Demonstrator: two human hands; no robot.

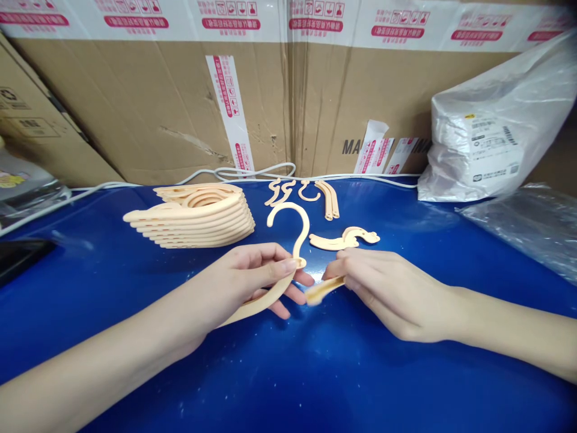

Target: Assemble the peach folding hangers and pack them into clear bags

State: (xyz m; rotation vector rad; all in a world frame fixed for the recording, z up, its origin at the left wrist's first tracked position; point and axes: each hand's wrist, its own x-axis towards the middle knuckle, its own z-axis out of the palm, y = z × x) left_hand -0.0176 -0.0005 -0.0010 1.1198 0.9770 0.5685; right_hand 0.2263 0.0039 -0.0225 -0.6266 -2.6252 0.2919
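Holding cream hanger pieces, the left hand (246, 273) and right hand (399, 294) are poised above the blue counter (288, 379).

By the left, a hooked piece (305, 231) is pinched, hook upright and opening leftward, lower arm slanting down-left; by the right, a loose arm (325, 290) is gripped, long axis tilted, free end pointed left. Beyond, loose parts (334, 244) and stacked hangers (198, 227) are seen.
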